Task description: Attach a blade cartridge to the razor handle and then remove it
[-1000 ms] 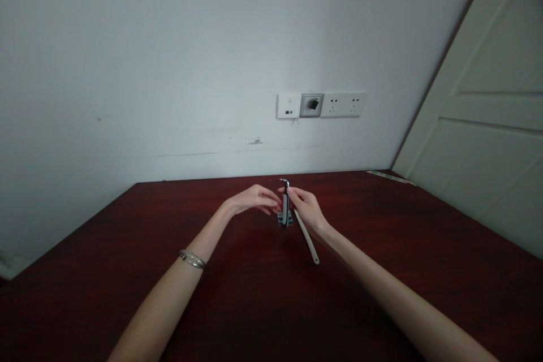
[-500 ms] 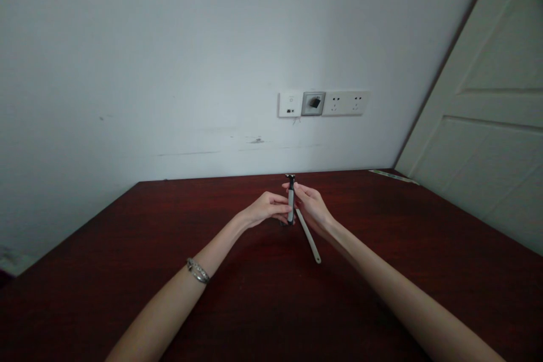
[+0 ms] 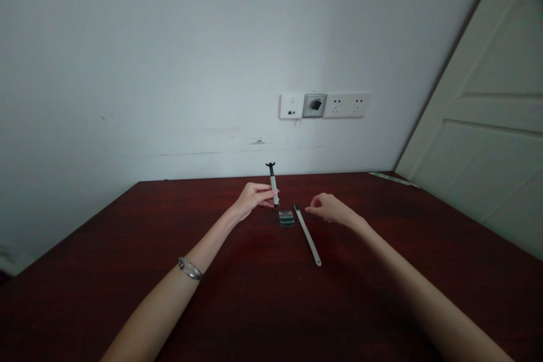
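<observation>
- The fingers (image 3: 267, 199) of the person's left hand (image 3: 254, 199) are closed in a pinch around the lower end of a razor handle (image 3: 274, 185). They hold it upright above the table (image 3: 254, 305), close to the far edge, with its dark forked head on top.
- The right hand (image 3: 328, 207) hovers empty just to the right, its fingers loosely curled and apart, gripping nothing.
- The hold looks steadiest kept low on the shaft, with the fingertips clear of the head and the handle vertical.
- A small clear-and-green blade cartridge tray (image 3: 287, 218) lies flat on the table between the two hands, apart from both.
- A slim white stick (image 3: 307, 236) lies beside the tray, slanting towards the near edge.
- A silver bracelet (image 3: 190, 268) sits on the left forearm.
- The dark red wooden table runs back to a pale, scuffed wall (image 3: 169, 68) with a row of sockets (image 3: 322, 106). A cream panelled door (image 3: 487, 141) stands by the far right corner.
</observation>
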A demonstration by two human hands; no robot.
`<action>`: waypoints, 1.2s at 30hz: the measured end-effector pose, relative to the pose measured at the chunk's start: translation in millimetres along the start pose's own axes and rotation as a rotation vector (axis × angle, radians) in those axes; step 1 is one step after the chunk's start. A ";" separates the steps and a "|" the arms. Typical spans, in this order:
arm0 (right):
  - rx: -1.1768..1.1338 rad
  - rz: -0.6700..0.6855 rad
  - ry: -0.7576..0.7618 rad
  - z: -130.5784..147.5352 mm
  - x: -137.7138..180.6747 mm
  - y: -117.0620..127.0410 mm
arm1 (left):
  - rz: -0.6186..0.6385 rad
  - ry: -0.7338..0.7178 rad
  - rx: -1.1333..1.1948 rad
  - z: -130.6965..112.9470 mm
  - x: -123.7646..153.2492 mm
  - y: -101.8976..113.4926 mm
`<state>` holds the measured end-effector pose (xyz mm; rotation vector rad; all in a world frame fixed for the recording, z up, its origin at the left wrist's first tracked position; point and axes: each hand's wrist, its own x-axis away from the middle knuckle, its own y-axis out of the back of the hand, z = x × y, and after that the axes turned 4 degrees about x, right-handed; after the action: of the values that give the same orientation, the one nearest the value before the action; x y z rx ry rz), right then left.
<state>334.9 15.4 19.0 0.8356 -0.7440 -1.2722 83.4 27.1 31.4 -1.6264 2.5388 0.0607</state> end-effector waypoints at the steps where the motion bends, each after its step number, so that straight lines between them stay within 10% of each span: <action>1: 0.018 0.080 -0.016 -0.2 1.9 -0.4 | -0.025 -0.003 -0.019 -0.4 -0.4 3.6; 6: 0.081 0.312 0.016 5.9 7.8 -10.0 | -0.062 -0.008 -0.090 -0.5 -1.6 11.7; 18: 0.020 0.298 -0.096 11.1 1.4 -23.4 | 0.027 -0.036 -0.237 1.1 -3.0 9.5; 36: -0.198 -0.188 0.485 57.6 35.1 30.7 | 0.026 -0.268 -0.475 11.3 -2.3 3.3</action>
<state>306.6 -23.3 75.6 1.0159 -0.1530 -1.2174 82.2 31.7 20.4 -1.5868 2.4525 0.8810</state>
